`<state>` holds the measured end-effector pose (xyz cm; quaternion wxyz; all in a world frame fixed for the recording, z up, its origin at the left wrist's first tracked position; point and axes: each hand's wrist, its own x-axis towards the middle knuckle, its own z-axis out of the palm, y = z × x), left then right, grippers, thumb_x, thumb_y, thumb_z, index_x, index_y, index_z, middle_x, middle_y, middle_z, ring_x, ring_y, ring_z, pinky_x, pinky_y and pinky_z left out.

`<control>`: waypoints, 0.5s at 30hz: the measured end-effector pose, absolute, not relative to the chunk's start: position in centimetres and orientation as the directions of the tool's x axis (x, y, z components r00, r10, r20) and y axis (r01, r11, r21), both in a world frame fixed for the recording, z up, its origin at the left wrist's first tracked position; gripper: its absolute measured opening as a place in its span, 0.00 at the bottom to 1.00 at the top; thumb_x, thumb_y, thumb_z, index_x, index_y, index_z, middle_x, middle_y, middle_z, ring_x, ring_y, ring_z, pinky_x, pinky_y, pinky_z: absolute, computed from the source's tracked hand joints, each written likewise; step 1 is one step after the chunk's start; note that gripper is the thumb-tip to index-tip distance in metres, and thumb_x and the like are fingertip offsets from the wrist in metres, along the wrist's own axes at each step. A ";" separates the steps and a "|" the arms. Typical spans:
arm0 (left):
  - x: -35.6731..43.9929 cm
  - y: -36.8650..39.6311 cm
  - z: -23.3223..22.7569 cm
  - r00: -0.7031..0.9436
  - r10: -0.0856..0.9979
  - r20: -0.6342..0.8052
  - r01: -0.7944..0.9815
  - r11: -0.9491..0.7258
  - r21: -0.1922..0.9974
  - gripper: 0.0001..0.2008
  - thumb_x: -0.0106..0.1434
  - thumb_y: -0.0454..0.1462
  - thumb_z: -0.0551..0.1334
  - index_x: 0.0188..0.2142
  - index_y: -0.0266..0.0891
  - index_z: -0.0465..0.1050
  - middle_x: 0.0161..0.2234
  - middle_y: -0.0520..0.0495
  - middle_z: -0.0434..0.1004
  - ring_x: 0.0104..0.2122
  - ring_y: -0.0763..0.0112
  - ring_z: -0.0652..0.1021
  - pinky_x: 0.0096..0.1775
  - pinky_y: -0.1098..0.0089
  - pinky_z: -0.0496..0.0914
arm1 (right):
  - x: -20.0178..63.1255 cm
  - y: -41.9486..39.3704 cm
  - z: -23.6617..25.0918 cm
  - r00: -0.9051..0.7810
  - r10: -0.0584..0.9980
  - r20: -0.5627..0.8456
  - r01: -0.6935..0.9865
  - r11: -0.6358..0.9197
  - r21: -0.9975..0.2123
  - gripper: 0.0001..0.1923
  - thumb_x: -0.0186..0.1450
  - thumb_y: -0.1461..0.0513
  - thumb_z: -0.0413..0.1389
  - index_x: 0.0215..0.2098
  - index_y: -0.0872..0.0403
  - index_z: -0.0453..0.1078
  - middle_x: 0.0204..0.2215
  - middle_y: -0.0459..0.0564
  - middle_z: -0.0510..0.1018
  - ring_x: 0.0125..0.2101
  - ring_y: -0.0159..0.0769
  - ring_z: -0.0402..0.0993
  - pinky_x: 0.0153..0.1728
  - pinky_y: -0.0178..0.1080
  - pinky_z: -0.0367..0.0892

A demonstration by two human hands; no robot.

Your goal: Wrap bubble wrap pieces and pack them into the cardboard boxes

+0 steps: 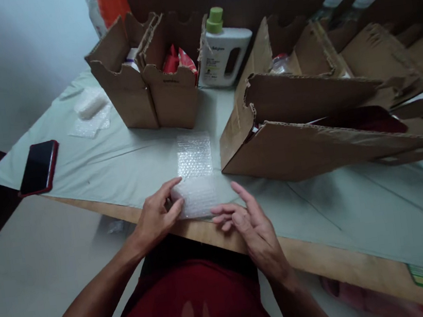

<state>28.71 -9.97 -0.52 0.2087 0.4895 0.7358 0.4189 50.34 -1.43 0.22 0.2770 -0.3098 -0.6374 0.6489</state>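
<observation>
Two bare hands meet at a strip of clear bubble wrap [197, 173] lying on the pale cloth of a table [118, 160], close to its near wooden edge. The strip is a narrow rectangle running away from the person; its near end looks thicker and whiter, as if wrapped around something, though what is inside cannot be told.

Left of the bubble wrap, the left hand [157, 215] rests at the strip's near left corner, fingers curled loosely, thumb and forefinger pinching that edge. Right of the strip, the right hand [249, 221] lies mostly open, fingers stretched out and pointing left, fingertips touching the near right corner without closing on it.

Far left of the bubble wrap lies a dark phone in a red case [38, 167]. Behind and left of the strip sits a small bundle of bubble wrap [90, 108]. Directly behind the strip stand two open cardboard boxes side by side: the left box [123, 81] shows something pale inside, the right box [171, 88] holds red packets [179, 60]. Just right of them stands a white bottle with a green cap [223, 50]. Right of the bubble wrap lies a large open cardboard box [310, 140] with torn flaps; its contents are dark and unclear.
</observation>
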 end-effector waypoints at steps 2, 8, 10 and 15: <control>27.9 -8.9 -1.2 -0.437 0.894 0.097 0.567 0.190 0.801 0.25 0.65 0.35 0.60 0.62 0.37 0.69 0.28 0.54 0.75 0.26 0.73 0.73 0.31 0.72 0.70 | 50.8 -1.4 0.1 -0.600 0.798 0.054 0.131 0.165 -0.977 0.23 0.75 0.57 0.53 0.67 0.46 0.61 0.45 0.51 0.83 0.40 0.35 0.81 0.42 0.40 0.77; 27.0 -7.2 -2.4 -0.415 0.900 0.137 0.691 0.213 0.691 0.31 0.64 0.34 0.62 0.66 0.41 0.63 0.31 0.53 0.77 0.28 0.72 0.73 0.36 0.70 0.70 | 50.2 -1.0 -0.4 -0.709 0.559 0.429 0.327 0.801 -0.502 0.17 0.70 0.67 0.55 0.56 0.51 0.71 0.52 0.57 0.79 0.52 0.47 0.75 0.51 0.52 0.73; 26.9 -6.5 -2.8 -0.407 0.902 0.146 0.735 0.228 0.638 0.32 0.64 0.33 0.62 0.67 0.41 0.62 0.33 0.52 0.77 0.30 0.70 0.74 0.38 0.68 0.71 | 49.4 -0.8 -0.6 -0.771 0.485 0.413 0.356 0.866 -0.352 0.20 0.69 0.67 0.55 0.59 0.53 0.69 0.59 0.61 0.75 0.58 0.52 0.71 0.53 0.55 0.71; 26.7 -6.0 -3.0 -0.384 0.892 0.238 0.816 0.208 0.539 0.32 0.64 0.33 0.63 0.67 0.39 0.61 0.40 0.46 0.79 0.39 0.63 0.77 0.46 0.61 0.74 | 47.5 0.6 -1.2 -0.902 0.346 0.259 0.298 0.932 -0.207 0.19 0.68 0.70 0.54 0.57 0.57 0.70 0.62 0.64 0.73 0.62 0.55 0.67 0.54 0.55 0.68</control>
